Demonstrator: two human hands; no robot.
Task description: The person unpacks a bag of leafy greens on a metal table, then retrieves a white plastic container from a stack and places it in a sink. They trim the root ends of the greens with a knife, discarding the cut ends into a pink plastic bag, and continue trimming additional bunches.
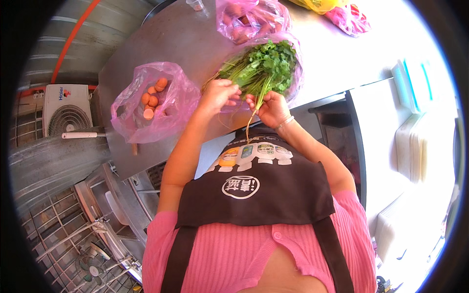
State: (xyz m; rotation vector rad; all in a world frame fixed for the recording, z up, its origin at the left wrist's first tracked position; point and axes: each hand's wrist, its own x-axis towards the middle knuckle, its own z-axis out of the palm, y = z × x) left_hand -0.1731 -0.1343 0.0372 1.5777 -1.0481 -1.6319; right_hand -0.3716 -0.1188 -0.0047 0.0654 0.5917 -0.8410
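My right hand (272, 109) pinches the pale stem of a coriander sprig (262, 93), whose long thin root hangs down in front of my apron. Close by, my left hand (221, 96) is at the stems of the larger coriander bunch (273, 62), its fingers curled; whether they grip anything is hard to see. That bunch lies in an opened pink plastic bag (298, 55), leaves to the right and stems to the left. Both hands are over the near edge of the metal table (165, 40).
A pink bag (126, 121) with brown eggshells (153, 100) sits left of my left hand. Another filled pink bag (253, 18) lies beyond the coriander, with a small clear cup (196, 5) nearby. A yellow bag (318, 4) is farther back. A pale handle (78, 135) sticks out at left.
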